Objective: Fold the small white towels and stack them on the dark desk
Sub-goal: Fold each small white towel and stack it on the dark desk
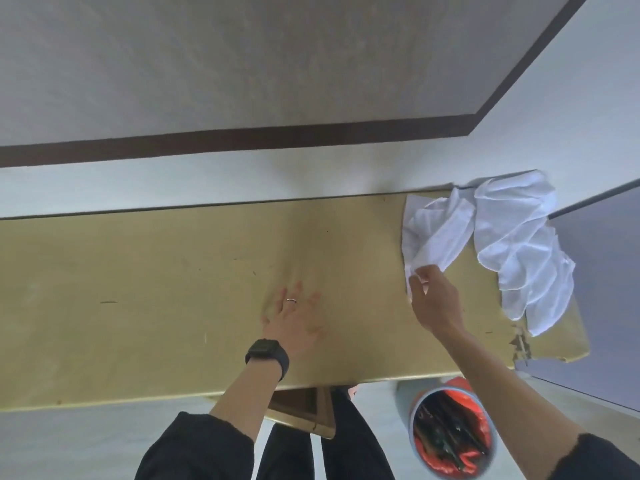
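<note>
Crumpled small white towels lie at the right end of a tan desk top [156,289]. My right hand [434,299] pinches the near corner of the left towel [440,233], which is partly lifted and bunched. A second towel pile [519,251] lies further right, draped toward the desk's right edge. My left hand [294,323], blurred, with a ring and a black watch on the wrist, hovers flat with fingers spread over the middle of the desk and holds nothing.
A bin [450,434] with a red liner and dark contents stands on the floor below the desk's front edge, right of my legs. A grey panel [595,289] borders the desk's right end. The wall with a dark band [242,140] runs behind the desk.
</note>
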`<state>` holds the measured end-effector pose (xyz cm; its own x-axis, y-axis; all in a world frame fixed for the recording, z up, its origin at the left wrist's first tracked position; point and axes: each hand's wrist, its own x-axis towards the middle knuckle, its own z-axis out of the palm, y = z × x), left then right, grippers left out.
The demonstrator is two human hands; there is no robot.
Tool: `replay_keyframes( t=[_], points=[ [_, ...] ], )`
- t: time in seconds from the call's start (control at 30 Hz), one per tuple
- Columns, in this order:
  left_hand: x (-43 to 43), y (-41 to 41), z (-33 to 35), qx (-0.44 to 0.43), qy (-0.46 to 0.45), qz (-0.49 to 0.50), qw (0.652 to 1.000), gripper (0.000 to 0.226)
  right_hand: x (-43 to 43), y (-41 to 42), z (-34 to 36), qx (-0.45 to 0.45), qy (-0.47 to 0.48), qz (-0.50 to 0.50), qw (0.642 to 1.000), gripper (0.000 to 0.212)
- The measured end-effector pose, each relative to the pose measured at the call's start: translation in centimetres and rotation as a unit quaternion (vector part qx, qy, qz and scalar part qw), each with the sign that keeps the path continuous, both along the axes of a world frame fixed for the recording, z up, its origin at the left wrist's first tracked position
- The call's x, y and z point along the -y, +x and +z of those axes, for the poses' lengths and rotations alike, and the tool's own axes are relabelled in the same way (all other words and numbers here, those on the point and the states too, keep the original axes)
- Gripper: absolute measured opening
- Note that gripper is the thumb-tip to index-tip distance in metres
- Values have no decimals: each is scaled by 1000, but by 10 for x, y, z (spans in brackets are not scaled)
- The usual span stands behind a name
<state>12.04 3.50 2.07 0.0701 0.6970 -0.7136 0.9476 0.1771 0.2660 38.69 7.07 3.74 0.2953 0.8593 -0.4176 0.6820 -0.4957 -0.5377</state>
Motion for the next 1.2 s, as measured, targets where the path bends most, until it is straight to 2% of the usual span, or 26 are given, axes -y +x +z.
replay_keyframes(
  t=[0.07,0.13,0.2,0.3,0.43,0.57,0.63,0.7,0.8,1.0,1.1,1.2],
  points=[
    [-15,0,25,48,26,32,998,73,-3,-15,37,-74,22,-38,996,13],
    [-26,3,56,94,92,32,991,73,-3,-28,75,-135,47,-56,988,8],
    [-32,7,92,140,149,30,978,71,-2,-41,112,-209,77,-62,973,12],
    [-29,10,145,191,186,25,964,66,0,-63,166,-278,107,-62,952,15],
    [-17,0,193,208,252,52,944,55,8,-91,220,-349,122,-65,927,15],
    [-13,-28,223,194,295,61,934,58,16,-117,257,-393,117,-45,911,15],
    [-13,-42,237,180,305,52,934,40,18,-128,270,-403,123,-19,907,16],
    [-14,-58,247,167,313,53,933,23,18,-138,280,-402,130,-2,906,17],
    [-12,-83,258,162,312,66,934,20,16,-150,286,-375,152,12,914,19],
    [-12,-126,274,50,364,-52,929,24,18,-170,273,-191,176,109,960,46],
    [-10,-145,271,-16,345,-110,932,28,19,-177,258,-101,211,161,959,47],
    [-6,-163,265,-55,330,-121,935,31,20,-182,243,-13,242,198,950,36]
  ],
)
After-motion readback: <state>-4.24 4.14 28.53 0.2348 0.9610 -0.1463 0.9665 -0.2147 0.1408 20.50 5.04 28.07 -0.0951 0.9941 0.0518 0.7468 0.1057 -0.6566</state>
